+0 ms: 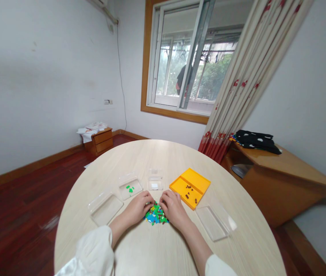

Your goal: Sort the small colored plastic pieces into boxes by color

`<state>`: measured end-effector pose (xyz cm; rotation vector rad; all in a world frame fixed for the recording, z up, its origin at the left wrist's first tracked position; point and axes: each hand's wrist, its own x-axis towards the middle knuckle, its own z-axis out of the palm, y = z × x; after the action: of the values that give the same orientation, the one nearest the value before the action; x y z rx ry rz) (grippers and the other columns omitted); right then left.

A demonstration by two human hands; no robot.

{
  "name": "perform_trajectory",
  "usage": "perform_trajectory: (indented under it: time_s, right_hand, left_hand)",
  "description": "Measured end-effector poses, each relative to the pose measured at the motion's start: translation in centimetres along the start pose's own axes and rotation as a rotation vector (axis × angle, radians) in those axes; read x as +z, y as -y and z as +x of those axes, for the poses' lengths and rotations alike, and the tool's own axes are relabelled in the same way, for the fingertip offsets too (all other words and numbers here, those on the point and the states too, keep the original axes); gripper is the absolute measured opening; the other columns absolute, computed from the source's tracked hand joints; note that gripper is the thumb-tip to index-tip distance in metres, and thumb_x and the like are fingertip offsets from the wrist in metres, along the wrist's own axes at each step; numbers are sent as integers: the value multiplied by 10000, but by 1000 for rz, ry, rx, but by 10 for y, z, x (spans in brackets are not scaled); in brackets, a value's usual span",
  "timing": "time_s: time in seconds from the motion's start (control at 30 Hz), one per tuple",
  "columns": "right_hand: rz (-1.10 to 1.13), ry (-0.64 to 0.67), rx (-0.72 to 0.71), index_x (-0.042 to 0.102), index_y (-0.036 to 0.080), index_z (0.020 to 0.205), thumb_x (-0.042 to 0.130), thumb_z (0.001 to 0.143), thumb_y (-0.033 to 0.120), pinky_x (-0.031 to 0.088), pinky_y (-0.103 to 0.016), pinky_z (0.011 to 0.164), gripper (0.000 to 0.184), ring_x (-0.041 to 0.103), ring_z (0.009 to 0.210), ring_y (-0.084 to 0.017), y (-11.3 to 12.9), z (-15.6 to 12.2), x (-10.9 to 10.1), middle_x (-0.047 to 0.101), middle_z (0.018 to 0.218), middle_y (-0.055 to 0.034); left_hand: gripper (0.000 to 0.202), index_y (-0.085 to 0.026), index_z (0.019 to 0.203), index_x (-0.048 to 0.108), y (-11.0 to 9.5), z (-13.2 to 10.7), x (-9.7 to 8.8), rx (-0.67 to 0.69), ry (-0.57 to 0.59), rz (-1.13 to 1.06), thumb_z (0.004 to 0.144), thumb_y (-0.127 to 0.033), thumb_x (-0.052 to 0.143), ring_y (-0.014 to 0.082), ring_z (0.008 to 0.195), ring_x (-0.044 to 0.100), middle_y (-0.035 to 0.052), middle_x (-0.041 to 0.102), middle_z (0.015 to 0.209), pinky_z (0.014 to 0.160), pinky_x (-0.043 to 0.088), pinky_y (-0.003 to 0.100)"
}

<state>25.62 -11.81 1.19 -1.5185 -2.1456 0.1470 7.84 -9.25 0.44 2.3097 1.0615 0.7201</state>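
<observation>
A small heap of tiny coloured pieces, mostly green and blue, lies on the round pale wooden table. My left hand rests at the heap's left side with its fingers curled onto the pieces. My right hand rests at the heap's right side, fingers bent down over the pieces. Whether either hand pinches a piece is hidden. A yellow tray with a few dark pieces sits just right of my right hand. A clear tray holding green pieces sits beyond my left hand.
Further clear trays lie around: one at the left, a small one in the middle, one at the right. A wooden desk with dark cloth stands right, by the curtain. A small bedside cabinet stands at the left wall.
</observation>
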Motion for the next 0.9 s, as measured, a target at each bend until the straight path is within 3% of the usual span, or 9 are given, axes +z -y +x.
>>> perform_trajectory:
  time_s: [0.37, 0.9]
  right_hand:
    - [-16, -12, 0, 594, 191, 766, 557, 821, 131, 364, -334, 820, 90, 525, 885, -186, 0, -1, 0, 604, 894, -33]
    - [-12, 30, 18, 575, 182, 772, 534, 827, 108, 371, -346, 840, 101, 539, 896, -192, 3, 0, -2, 605, 889, -36]
  left_hand:
    - [209, -173, 833, 677, -2, 0, -7, -33, 41, 0, 796, -119, 479, 170, 857, 564, 64, 589, 887, 802, 439, 273]
    - [220, -153, 794, 668, 3, 1, -3, -48, 19, -8, 774, -56, 472, 174, 848, 556, 73, 586, 874, 792, 428, 269]
